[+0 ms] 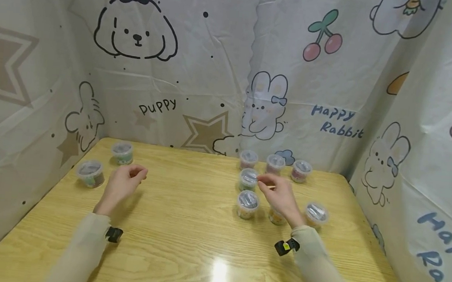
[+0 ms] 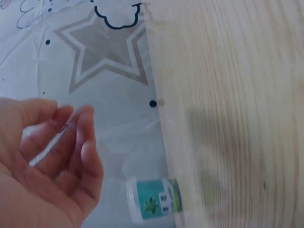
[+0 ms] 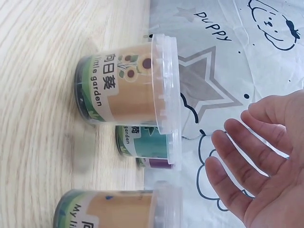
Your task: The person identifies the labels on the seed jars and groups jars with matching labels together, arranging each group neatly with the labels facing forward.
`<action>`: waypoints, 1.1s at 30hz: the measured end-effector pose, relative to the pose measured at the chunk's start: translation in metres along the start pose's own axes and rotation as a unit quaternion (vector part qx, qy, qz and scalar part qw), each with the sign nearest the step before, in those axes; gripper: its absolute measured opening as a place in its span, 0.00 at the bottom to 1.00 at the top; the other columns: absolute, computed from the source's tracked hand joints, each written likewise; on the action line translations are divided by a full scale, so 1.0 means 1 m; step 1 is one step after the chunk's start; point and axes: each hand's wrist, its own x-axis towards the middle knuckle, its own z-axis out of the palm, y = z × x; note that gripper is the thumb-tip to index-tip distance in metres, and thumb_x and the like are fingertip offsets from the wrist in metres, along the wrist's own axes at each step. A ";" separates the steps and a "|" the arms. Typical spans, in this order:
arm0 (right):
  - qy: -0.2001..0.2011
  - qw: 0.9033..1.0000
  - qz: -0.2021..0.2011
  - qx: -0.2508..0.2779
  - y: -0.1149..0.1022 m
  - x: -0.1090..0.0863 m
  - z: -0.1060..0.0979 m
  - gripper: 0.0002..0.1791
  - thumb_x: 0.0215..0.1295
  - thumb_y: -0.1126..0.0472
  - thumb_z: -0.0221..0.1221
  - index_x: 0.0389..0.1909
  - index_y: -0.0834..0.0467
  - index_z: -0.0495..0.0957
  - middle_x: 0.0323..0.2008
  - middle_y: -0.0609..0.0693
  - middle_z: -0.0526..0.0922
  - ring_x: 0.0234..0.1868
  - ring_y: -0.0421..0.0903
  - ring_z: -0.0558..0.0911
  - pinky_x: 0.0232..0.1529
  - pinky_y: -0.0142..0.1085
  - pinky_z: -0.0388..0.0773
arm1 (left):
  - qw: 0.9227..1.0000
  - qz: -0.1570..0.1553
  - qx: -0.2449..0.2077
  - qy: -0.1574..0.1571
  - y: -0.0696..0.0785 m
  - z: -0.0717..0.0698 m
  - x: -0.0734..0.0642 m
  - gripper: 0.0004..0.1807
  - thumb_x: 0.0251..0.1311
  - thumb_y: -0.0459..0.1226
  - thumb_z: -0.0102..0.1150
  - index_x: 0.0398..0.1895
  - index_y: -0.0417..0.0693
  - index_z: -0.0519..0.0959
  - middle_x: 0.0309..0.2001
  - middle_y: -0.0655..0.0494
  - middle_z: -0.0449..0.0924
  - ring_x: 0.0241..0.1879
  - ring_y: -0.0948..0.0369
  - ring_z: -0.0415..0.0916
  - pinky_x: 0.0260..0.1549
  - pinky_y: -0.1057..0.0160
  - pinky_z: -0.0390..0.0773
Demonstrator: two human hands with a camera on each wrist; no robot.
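My left hand (image 1: 123, 185) hovers over the left part of the table, its fingers loosely curled and holding nothing. Closest to it stands a teal-labelled plastic tub (image 1: 123, 153), whose leaf picture shows in the left wrist view (image 2: 153, 199). A second lidded tub (image 1: 91, 174) is left of that hand. On the other side, my right hand (image 1: 282, 199) hangs beside a green tub (image 1: 248, 180), fingers relaxed with nothing between them. In the right wrist view a sunflower-labelled tub (image 3: 128, 85) stands apart from the fingers. An orange tub (image 1: 276, 216) is partly hidden under the right hand.
Along the back right stand three purplish tubs, the middle one (image 1: 275, 163) near the cloth. Another orange tub (image 1: 248, 204) is in front of the green one, and one more (image 1: 316, 213) sits right of the wrist. Printed cloth (image 1: 211, 69) walls the wooden table (image 1: 179, 226).
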 end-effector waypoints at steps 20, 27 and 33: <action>-0.034 0.999 -0.023 0.010 -0.008 0.000 0.015 0.12 0.71 0.59 0.58 0.50 0.58 0.83 0.45 0.52 0.86 0.44 0.48 0.84 0.48 0.43 0.82 | 0.982 -0.098 0.142 0.081 -0.053 -0.054 -0.001 0.27 0.63 0.37 0.54 0.60 0.24 0.68 0.57 0.20 0.66 0.55 0.24 0.60 0.49 0.27 0.62; -0.047 0.999 -0.021 0.015 -0.010 -0.001 0.016 0.11 0.71 0.58 0.58 0.49 0.57 0.83 0.44 0.50 0.87 0.44 0.46 0.84 0.48 0.44 0.81 | 0.980 -0.138 0.138 0.039 -0.061 -0.058 0.001 0.29 0.62 0.38 0.50 0.61 0.23 0.63 0.53 0.19 0.62 0.53 0.26 0.60 0.44 0.28 0.65; -0.056 0.998 -0.011 0.020 -0.011 -0.001 0.015 0.11 0.71 0.57 0.58 0.49 0.53 0.83 0.45 0.49 0.86 0.45 0.45 0.83 0.49 0.43 0.81 | 0.979 -0.159 0.119 0.033 -0.065 -0.057 0.005 0.29 0.63 0.36 0.49 0.61 0.22 0.59 0.55 0.16 0.57 0.54 0.24 0.57 0.44 0.27 0.66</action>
